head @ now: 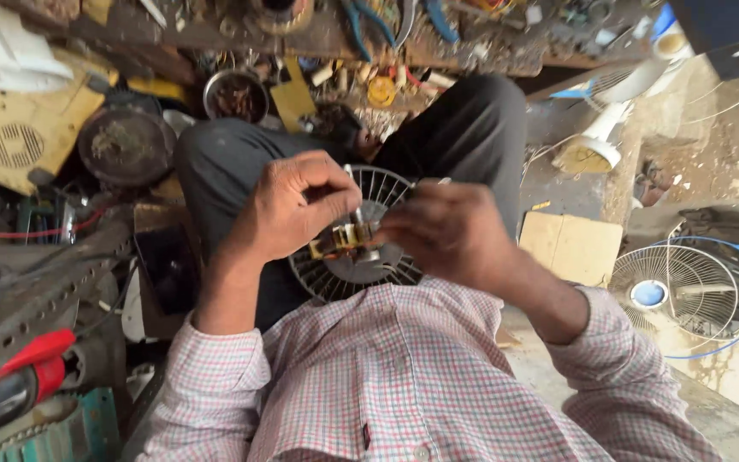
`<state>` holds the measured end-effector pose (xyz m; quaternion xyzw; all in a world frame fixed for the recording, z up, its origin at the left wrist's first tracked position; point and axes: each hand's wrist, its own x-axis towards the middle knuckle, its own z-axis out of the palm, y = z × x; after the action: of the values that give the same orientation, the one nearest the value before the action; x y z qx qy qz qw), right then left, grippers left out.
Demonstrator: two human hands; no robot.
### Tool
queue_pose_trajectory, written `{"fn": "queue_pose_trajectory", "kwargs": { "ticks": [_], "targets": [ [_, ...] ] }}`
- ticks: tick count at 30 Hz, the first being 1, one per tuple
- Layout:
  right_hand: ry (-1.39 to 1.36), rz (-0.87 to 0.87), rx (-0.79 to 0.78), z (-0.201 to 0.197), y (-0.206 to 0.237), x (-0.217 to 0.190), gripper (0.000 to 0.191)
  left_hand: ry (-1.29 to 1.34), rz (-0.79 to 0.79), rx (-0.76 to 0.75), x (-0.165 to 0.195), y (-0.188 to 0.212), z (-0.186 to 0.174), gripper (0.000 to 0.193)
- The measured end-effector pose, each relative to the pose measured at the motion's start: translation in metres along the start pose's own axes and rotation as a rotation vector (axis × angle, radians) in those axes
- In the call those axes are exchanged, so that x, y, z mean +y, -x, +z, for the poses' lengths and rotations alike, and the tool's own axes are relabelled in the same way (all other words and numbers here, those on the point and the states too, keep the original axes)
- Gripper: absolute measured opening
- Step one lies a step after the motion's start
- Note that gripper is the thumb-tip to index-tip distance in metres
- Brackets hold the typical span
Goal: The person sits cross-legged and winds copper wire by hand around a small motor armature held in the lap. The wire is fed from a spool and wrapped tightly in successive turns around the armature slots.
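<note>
We sit cross-legged on the floor, dark trousers [472, 128] and a checked shirt [404, 376] filling the lower middle of the view. On our lap lies a round wire fan guard [335, 278], dark, with thin spokes running out from its hub. Over its middle we hold a small fan motor [348, 241], a yellowish metal block with a short shaft standing up from it.

Our left hand [288, 210] curls over the motor from the left, thumb and fingertips pinched narrowly on its upper part by the shaft. Our right hand [451, 231] closes on the motor from the right side, fingers bent in tight; it is blurred, so we cannot tell just what the fingertips grip.

To the right a white fan with a blue hub [673, 295] lies on the ground, with a piece of cardboard [570, 246] between it and our knee. To the left sit a yellow casing [23, 133], a dark round pan [126, 145] and a metal bowl [235, 96] of small parts. A red-handled tool [23, 372] lies at lower left.
</note>
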<state>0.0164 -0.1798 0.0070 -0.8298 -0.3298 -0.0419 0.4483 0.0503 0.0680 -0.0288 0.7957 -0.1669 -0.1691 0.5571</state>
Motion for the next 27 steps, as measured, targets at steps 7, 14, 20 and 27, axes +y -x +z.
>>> {"fn": "queue_pose_trajectory", "kwargs": {
  "ticks": [7, 14, 20, 27],
  "targets": [
    [0.048, 0.084, 0.187, -0.026, 0.001, 0.015, 0.014, -0.134, 0.274, 0.198, 0.015, 0.014, 0.037, 0.017],
    [-0.14, 0.127, 0.141, -0.037, 0.019, 0.048, 0.011, -0.736, 0.48, 0.159, 0.03, 0.061, 0.065, 0.013],
    [-0.416, 0.391, 0.076, 0.024, 0.026, 0.106, 0.011, -0.95, 0.55, 0.299, 0.01, 0.073, 0.073, 0.014],
    [0.116, 0.123, 0.22, 0.022, -0.019, 0.083, 0.005, 0.004, -0.075, 0.382, 0.031, 0.013, 0.042, 0.011]
  ]
}}
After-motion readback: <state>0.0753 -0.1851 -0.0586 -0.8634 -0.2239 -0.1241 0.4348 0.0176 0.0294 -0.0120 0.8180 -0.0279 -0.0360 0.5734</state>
